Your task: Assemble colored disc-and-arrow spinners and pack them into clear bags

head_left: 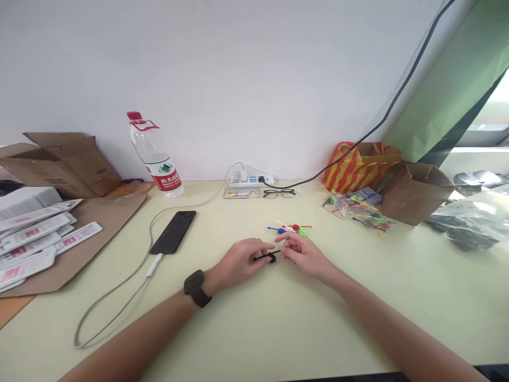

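Observation:
Low over the pale table, my left hand has its thumb and fingers closed about the pointed end of a black arrow spinner with a round hub. At the spinner's other end, the bent fingers of my right hand meet its thin shaft; the fingertips partly hide that end. Just beyond my hands lies a small group of arrow spinners: a blue one, a red one, a green one and a white one partly behind my right fingers.
Left are a phone on a cable, a water bottle, a stack of white packs and an open carton. Glasses and a power strip lie by the wall. Right are bagged spinners and a striped bag.

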A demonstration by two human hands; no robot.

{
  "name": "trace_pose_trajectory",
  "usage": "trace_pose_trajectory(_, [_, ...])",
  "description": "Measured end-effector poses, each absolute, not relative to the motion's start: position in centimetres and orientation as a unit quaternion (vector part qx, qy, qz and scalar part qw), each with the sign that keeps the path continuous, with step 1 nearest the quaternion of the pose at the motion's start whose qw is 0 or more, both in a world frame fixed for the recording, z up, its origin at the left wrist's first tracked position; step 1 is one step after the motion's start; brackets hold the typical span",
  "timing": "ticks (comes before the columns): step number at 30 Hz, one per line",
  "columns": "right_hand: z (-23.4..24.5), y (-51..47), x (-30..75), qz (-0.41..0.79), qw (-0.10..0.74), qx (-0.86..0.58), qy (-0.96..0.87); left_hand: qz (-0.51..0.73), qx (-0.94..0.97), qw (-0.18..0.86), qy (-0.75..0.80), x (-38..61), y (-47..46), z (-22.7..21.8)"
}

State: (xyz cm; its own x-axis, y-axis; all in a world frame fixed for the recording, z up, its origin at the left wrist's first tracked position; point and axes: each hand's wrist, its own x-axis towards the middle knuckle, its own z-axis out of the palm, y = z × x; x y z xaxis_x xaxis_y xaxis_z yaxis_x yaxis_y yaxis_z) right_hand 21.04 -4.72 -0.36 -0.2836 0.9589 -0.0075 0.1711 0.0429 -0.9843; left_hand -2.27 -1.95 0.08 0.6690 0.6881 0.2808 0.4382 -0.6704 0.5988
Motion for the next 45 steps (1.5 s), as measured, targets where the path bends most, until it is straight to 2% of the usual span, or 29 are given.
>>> trace_pose_trajectory(7, [-0.09,-4.89,20.85,0.526,0.364,-0.482,-0.599,0.218,0.891,0.255,0.307,-2.03,-2.18,0.33])
trace_pose_trajectory(22, [-0.07,-4.82,20.99,0.512,0.33,-0.473,-0.637,0.248,0.888,0.232,0.309,-2.27,-2.24,0.75])
trace_pose_trajectory(45, [-0.64,-4.52,21.16,0.5,0.327,-0.456,-0.66,0.238,0.895,0.243,0.288,-2.76,-1.89,0.77])
